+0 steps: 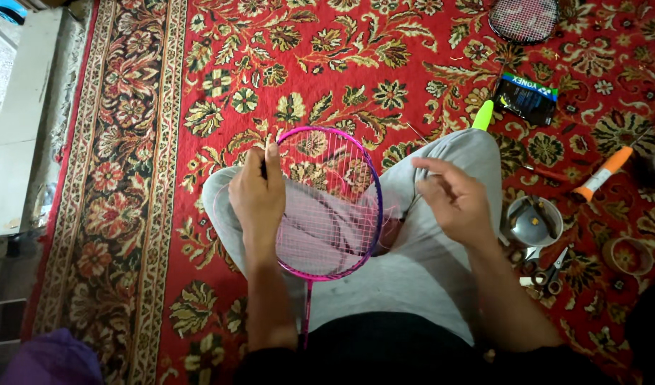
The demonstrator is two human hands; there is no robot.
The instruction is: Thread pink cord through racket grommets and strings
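Underfoot, a red patterned carpet (384, 50) with a floral border fills nearly the whole head view, and a pale ledge (21, 121) runs along its left edge. The person sits cross-legged in grey trousers (413, 264); the carpet ahead of the knees lies open, while the right side is crowded with a second racket head (523, 18), a dark packet (525, 98), an orange-handled tool (604, 173), a small metal bowl (530, 221), scissors (552, 274) and a tape roll (628, 255). A pink badminton racket (374, 187) rests across the lap, handle toward the body. The left hand (256, 199) is closed on its left rim. The right hand (452, 199) hovers just beside the right rim, fingers loosely curled, seemingly pinching a thin string
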